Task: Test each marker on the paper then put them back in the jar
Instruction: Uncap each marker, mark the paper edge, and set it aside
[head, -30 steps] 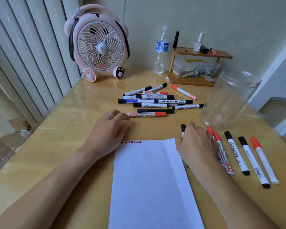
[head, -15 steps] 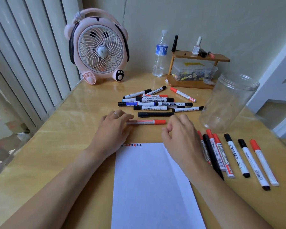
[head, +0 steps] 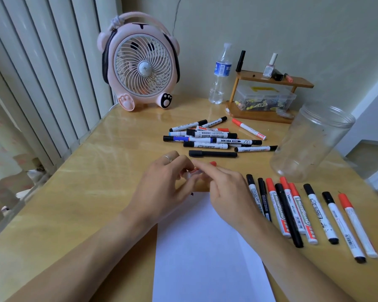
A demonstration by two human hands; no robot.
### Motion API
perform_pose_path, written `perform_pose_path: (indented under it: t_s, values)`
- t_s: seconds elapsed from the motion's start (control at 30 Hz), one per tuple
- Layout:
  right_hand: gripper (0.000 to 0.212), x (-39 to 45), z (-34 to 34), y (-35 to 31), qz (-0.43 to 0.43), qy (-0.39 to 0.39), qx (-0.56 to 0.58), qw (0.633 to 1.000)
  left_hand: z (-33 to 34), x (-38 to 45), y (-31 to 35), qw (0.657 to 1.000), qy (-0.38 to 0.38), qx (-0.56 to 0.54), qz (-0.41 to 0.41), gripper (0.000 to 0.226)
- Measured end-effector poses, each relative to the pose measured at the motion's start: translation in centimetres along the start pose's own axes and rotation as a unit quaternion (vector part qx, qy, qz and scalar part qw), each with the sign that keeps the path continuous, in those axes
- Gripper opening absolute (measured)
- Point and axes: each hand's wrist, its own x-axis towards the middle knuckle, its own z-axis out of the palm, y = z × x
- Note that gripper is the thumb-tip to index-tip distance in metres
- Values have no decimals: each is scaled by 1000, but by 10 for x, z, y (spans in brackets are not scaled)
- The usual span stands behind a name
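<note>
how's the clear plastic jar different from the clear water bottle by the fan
The clear plastic jar is wide, open-topped and bare; the clear water bottle is slim, capped and wears a blue label. The jar stands near the markers; the bottle stands at the back, near the wall. Both are transparent and upright.

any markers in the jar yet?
No, the clear jar stands empty; markers lie in a pile and a row on the table.
</note>
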Motion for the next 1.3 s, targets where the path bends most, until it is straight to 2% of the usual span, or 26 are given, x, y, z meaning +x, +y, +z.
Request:
perform_pose_path:
  t_s: [0.07, 0.13, 0.2, 0.27, 0.3, 0.4, 0.43, 0.5, 0.57, 0.63, 0.73, 0.8, 0.93, 1.07, 1.17, 1.3]
  values:
    - [56, 1, -6, -1, -14, 39, 53, 998, -9, 0, 3, 996, -60, -35, 48, 29]
    - [40, -1, -13, -3, -45, 58, 70, 995, -15, 2, 2, 992, -92, -32, 79, 32]
    - [27, -4, -16, -5, -57, 45, 61, 996, -16, 2, -2, 995, -63, 12, 71, 24]
    - [15, -7, -14, -5, -56, 30, 51, 997, -13, 2, -9, 993, -37, 91, 61, 34]
    - [16, -8, -13, -6, -57, 25, 42, 997, -12, 3, -14, 989, -45, 124, 65, 38]
    - [34, -9, -12, -8, -61, 21, -6, 998, -11, 4, -26, 973, -96, 182, 99, 27]
    - [36, -9, -13, -9, -58, 20, -27, 998, -11, 4, -28, 970, -118, 185, 100, 33]
    - [30, -8, -16, -11, -57, 12, -67, 996, -11, 2, -30, 967, -146, 181, 106, 43]
    - [13, -10, -16, -16, -84, -4, -109, 990, -11, 2, -29, 967, -165, 160, 110, 46]
    - [20, -13, -12, -21, -107, -22, -131, 985, -11, 1, -30, 974, -178, 94, 101, 46]
    - [35, -13, -5, -24, -94, -36, -114, 988, -9, -1, -29, 984, -159, 14, 76, 44]
    - [39, -12, -2, -19, -100, -18, -147, 984, -5, -2, -27, 987, -145, -12, 62, 45]
    - [34, -8, 0, -16, -103, 10, -186, 977, 0, 1, -26, 991, -115, -9, 71, 53]
    - [35, -11, 0, -16, -105, 14, -182, 978, 2, 1, -28, 991, -105, -23, 80, 52]
    - [41, -13, 1, -15, -111, 31, -200, 973, 1, 0, -26, 990, -108, -32, 88, 51]
    - [51, -15, -9, -10, -76, 55, -216, 972, -9, 4, -30, 993, -91, -37, 66, 56]
